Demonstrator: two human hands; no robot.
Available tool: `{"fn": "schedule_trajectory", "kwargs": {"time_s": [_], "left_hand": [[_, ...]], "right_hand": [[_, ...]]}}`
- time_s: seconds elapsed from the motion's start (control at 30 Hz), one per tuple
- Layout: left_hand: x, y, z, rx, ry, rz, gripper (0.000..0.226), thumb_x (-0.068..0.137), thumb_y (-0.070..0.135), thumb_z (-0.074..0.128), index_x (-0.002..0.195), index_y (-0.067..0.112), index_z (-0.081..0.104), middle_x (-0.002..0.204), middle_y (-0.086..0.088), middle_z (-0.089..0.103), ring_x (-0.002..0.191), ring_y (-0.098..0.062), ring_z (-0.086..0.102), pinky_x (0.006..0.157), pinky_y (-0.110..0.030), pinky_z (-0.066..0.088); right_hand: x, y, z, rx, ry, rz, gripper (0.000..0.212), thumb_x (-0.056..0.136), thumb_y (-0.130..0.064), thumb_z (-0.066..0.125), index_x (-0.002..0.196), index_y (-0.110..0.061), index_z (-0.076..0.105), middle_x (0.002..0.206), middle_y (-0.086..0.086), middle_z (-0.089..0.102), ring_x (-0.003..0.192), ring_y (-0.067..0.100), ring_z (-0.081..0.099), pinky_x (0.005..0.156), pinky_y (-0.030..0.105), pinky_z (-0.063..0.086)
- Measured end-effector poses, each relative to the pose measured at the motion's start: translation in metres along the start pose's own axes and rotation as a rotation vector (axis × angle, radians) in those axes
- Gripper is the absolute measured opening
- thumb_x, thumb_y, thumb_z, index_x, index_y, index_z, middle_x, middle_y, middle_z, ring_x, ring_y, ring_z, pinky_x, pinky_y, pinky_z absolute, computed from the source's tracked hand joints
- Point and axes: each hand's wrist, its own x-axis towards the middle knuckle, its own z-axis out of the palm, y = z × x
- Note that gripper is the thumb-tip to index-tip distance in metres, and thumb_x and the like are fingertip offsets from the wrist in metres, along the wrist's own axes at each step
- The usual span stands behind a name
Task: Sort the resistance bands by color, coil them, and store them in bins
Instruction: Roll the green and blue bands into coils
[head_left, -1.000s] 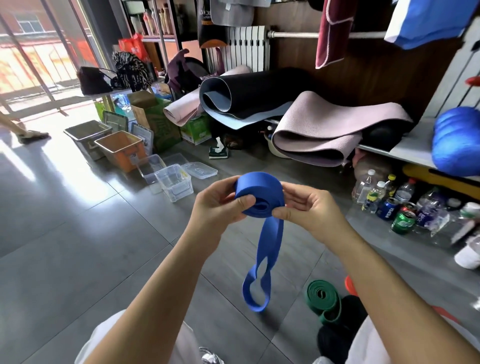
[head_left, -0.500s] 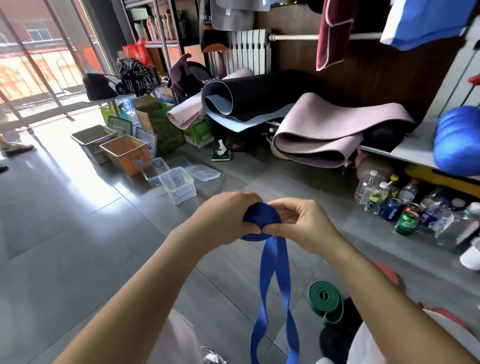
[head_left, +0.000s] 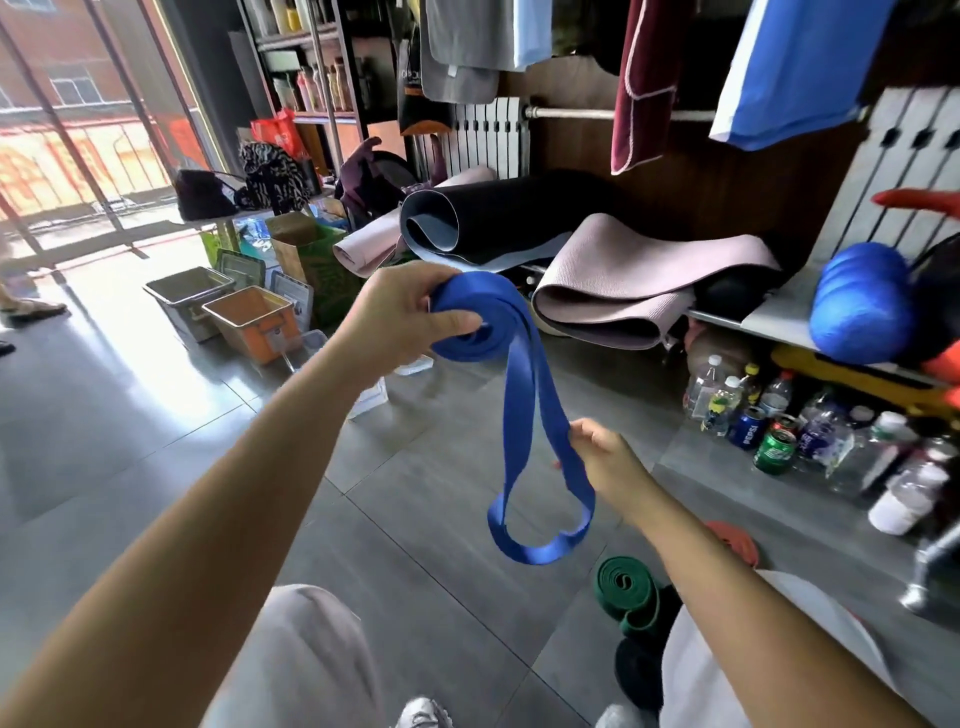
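Observation:
My left hand (head_left: 402, 312) grips the coiled upper part of a blue resistance band (head_left: 524, 395), held up in front of me. The rest of the band hangs down in a long loop. Lower and to the right, my right hand (head_left: 602, 460) pinches the hanging strand at about its middle. A coiled green band (head_left: 626, 590) lies on the floor by my right knee, with a black band (head_left: 636, 670) below it and a red band (head_left: 735, 540) to its right. A grey bin (head_left: 189, 291), an orange bin (head_left: 252, 319) and clear plastic tubs (head_left: 371, 395) stand on the floor behind my left forearm.
Rolled yoga mats (head_left: 623, 291) lie against the back wall. Bottles and cans (head_left: 779, 426) crowd the floor at the right under a low shelf with a blue ball (head_left: 862, 301). Cardboard boxes (head_left: 306, 260) stand by the bins. Grey tiled floor spreads to the left.
My left hand has lifted the coil up and leftward. My right hand has let go of the coil and dropped down to pinch the hanging loop.

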Motion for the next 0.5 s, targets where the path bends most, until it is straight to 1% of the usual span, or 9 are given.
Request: {"fn": "schedule_trajectory", "kwargs": {"time_s": [0.07,0.1,0.13,0.17,0.23,0.3,0.37,0.43,0.5], "left_hand": [[-0.001,0.003,-0.006,-0.058,0.034,-0.023,0.027,0.076,0.004,0.074,0.094,0.022,0.066,0.097,-0.017,0.069,0.093,-0.038,0.065,0.083,-0.054,0.053],[-0.002,0.004,-0.009,-0.087,0.052,-0.035,0.026,0.076,0.003,0.073,0.093,0.021,0.066,0.099,-0.02,0.068,0.095,-0.041,0.064,0.083,-0.055,0.053],[-0.004,0.004,-0.012,-0.104,0.07,-0.045,0.027,0.076,0.001,0.073,0.091,0.022,0.066,0.1,-0.022,0.068,0.096,-0.043,0.063,0.084,-0.056,0.052],[-0.006,0.003,-0.013,-0.11,0.083,-0.054,0.027,0.076,0.001,0.073,0.091,0.022,0.066,0.1,-0.022,0.068,0.096,-0.043,0.063,0.085,-0.056,0.052],[-0.009,-0.002,-0.017,-0.116,0.096,-0.066,0.025,0.075,0.002,0.074,0.093,0.019,0.068,0.1,-0.022,0.068,0.097,-0.043,0.063,0.085,-0.056,0.052],[-0.014,-0.008,-0.022,-0.122,0.117,-0.073,0.022,0.076,0.003,0.074,0.092,0.016,0.068,0.1,-0.021,0.068,0.097,-0.042,0.063,0.086,-0.056,0.052],[-0.018,-0.015,-0.027,-0.086,0.145,-0.078,0.02,0.076,0.004,0.074,0.09,0.016,0.068,0.098,-0.02,0.068,0.089,-0.038,0.064,0.086,-0.055,0.051],[-0.023,-0.021,-0.03,-0.048,0.157,-0.09,0.02,0.075,0.006,0.075,0.091,0.015,0.068,0.093,-0.018,0.068,0.079,-0.027,0.06,0.085,-0.052,0.053],[-0.03,-0.026,-0.028,-0.004,0.153,-0.101,0.02,0.074,0.008,0.076,0.091,0.015,0.068,0.09,-0.014,0.067,0.076,-0.02,0.057,0.082,-0.047,0.053]], "right_hand": [[-0.008,-0.009,-0.001,0.058,0.033,-0.034,0.045,0.077,-0.067,0.05,0.077,-0.023,0.049,0.056,-0.016,0.049,0.058,0.008,0.045,0.055,0.02,0.038],[-0.012,-0.012,-0.004,-0.019,0.058,-0.068,0.051,0.069,-0.075,0.055,0.077,-0.026,0.046,0.057,-0.017,0.045,0.055,0.005,0.041,0.052,0.017,0.037],[-0.015,-0.013,-0.006,-0.144,0.091,-0.103,0.049,0.067,-0.074,0.06,0.077,-0.028,0.043,0.061,-0.016,0.042,0.055,0.005,0.04,0.05,0.016,0.036],[-0.016,-0.011,-0.009,-0.272,0.132,-0.131,0.042,0.072,-0.064,0.064,0.076,-0.03,0.041,0.064,-0.014,0.041,0.056,0.007,0.041,0.05,0.019,0.036],[-0.016,-0.003,-0.016,-0.477,0.247,-0.157,0.024,0.083,-0.04,0.062,0.075,-0.029,0.043,0.072,-0.007,0.047,0.063,0.017,0.049,0.052,0.025,0.034],[-0.021,0.009,-0.023,-0.645,0.301,-0.061,0.006,0.086,-0.026,0.058,0.08,-0.024,0.057,0.088,0.003,0.052,0.074,0.027,0.054,0.059,0.029,0.039],[-0.03,0.028,-0.03,-0.77,0.297,0.089,0.013,0.084,-0.021,0.059,0.093,-0.018,0.068,0.095,0.009,0.058,0.086,0.032,0.059,0.068,0.032,0.043],[-0.04,0.045,-0.034,-0.712,0.265,0.194,0.012,0.083,-0.021,0.064,0.09,-0.013,0.071,0.086,0.012,0.067,0.082,0.028,0.061,0.067,0.03,0.04],[-0.049,0.051,-0.032,-0.46,0.231,0.234,0.018,0.087,-0.02,0.064,0.074,-0.007,0.067,0.072,0.015,0.064,0.069,0.022,0.056,0.063,0.029,0.037]]}}
